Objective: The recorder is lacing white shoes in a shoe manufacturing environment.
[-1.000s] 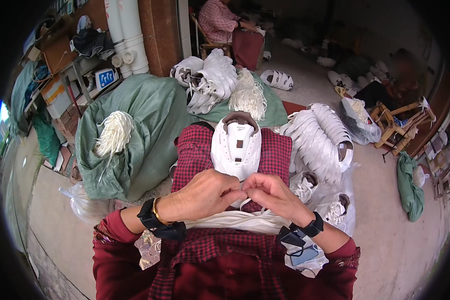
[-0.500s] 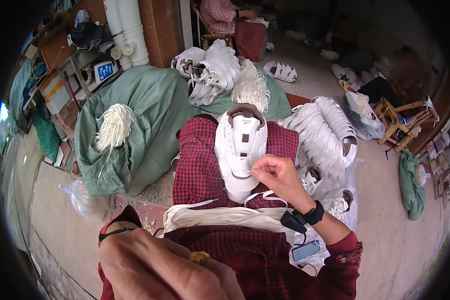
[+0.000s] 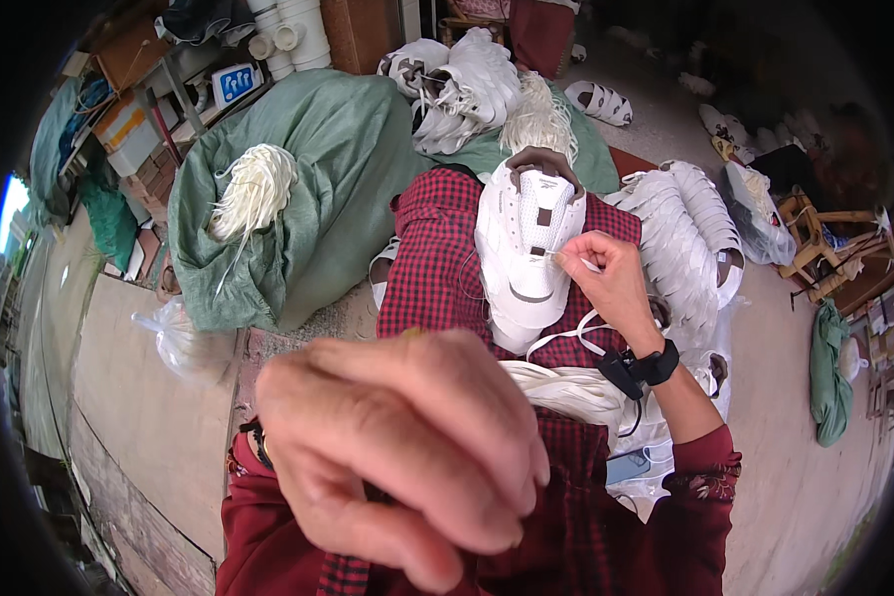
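Note:
A white sneaker (image 3: pixel 528 219) with a brown collar lies on the red-and-black checked cloth over my lap, its toe toward me. My right hand (image 3: pixel 611 288) is closed in a pinch at the lower end of the lacing gap, with a bit of white shoelace (image 3: pixel 588 265) between the fingers. More lace loops down beside the toe. Large and close to the camera, my left hand (image 3: pixel 397 437) has its fingers curled together; whatever they hold is hidden. A thin thread (image 3: pixel 467 278) bows out left of the sneaker. A bundle of white laces (image 3: pixel 564 389) lies across my lap.
A big green sack (image 3: pixel 338 189) with a clump of white laces (image 3: pixel 254 194) stands at left. White shoe uppers are heaped at the back (image 3: pixel 472 84) and stacked at right (image 3: pixel 680 228). Beyond are a bamboo stool (image 3: pixel 824 233) and a clear plastic bag (image 3: pixel 760 219).
My left hand has risen and moved right, covering more of my lap. The right hand stays pinched at the sneaker. The whole view has shifted, so the scene sits higher and farther right.

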Available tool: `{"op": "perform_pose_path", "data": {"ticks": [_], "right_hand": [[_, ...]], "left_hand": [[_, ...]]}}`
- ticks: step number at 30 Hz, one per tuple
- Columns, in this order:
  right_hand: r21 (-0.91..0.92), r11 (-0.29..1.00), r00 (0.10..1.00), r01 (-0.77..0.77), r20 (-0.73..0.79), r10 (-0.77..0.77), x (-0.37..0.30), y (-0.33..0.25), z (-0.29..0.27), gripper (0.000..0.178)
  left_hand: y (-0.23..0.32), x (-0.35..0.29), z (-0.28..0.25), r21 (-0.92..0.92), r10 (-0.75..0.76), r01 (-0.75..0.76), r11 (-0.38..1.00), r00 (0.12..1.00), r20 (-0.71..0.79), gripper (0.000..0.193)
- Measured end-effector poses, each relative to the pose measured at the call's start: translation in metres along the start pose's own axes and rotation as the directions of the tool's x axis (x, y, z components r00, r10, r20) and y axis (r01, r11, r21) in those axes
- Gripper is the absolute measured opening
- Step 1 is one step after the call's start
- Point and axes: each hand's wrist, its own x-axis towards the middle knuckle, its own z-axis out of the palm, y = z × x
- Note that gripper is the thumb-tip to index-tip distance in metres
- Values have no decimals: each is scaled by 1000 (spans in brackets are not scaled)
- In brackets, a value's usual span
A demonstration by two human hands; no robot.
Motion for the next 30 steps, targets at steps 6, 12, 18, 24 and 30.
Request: {"op": "perform_pose_path", "data": {"ticks": [6,12,18,24,30], "right_hand": [[-118,993,1000,7,23,-4,4,-5,0,13],[-226,964,989,144,58,-134,10,-5,2,12],[-114,978,980,176,112,-163,15,14,-5,9],[-75,988,988,138,85,-131,14,17,-2,9],[-306,927,976,218,50,-213,13,-1,2,10]], "left_hand": [[-133,-54,-77,605,-376,594,530,804,-460,28],[-169,-66,-92,585,-345,649,487,758,-553,19],[-172,-66,-92,545,-361,658,520,747,-557,19],[-171,-63,-92,575,-377,670,470,741,-555,19],[-176,-65,-92,578,-349,650,493,757,-553,18]]}}
